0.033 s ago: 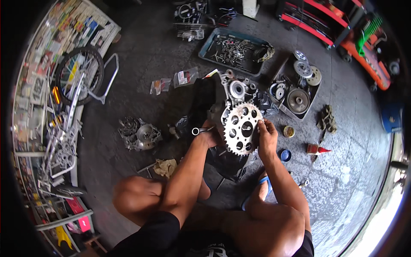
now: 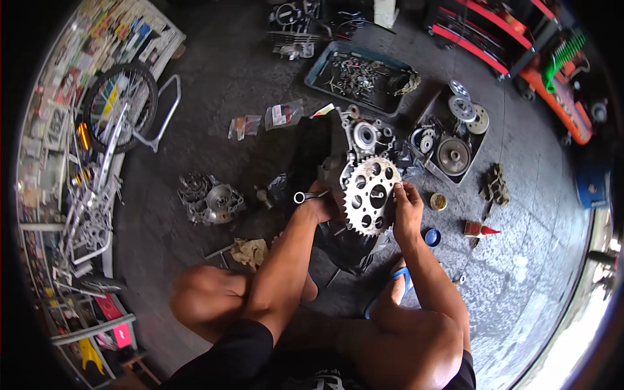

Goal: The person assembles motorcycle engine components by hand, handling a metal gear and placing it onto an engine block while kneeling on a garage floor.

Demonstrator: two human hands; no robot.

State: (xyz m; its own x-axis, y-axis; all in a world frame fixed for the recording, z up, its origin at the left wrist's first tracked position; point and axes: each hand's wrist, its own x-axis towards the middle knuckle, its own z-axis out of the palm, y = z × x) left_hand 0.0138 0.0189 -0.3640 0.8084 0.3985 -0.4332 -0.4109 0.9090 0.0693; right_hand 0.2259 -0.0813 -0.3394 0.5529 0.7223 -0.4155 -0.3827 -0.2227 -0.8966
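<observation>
Plainly round, toothed metal sprocket [image 2: 366, 194]

The sprocket [image 2: 364, 193] stands before the engine [image 2: 364, 135]; beyond them lies a tray [image 2: 351, 100] of small parts [image 2: 356, 75], to their right a box [image 2: 473, 156] holding gears [image 2: 427, 142] and, nearer, a bottle [image 2: 478, 229], to their left a casing [image 2: 220, 201] on the floor [image 2: 156, 227] (a rag [image 2: 250, 252] nearer the left knee [image 2: 208, 292])

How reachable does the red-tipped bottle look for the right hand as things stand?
Probably yes: the red-tipped bottle lies rightward of the right hand, with nothing tall apparently between. First, though, that hand must leave the sprocket, whose edge it touches.
</observation>
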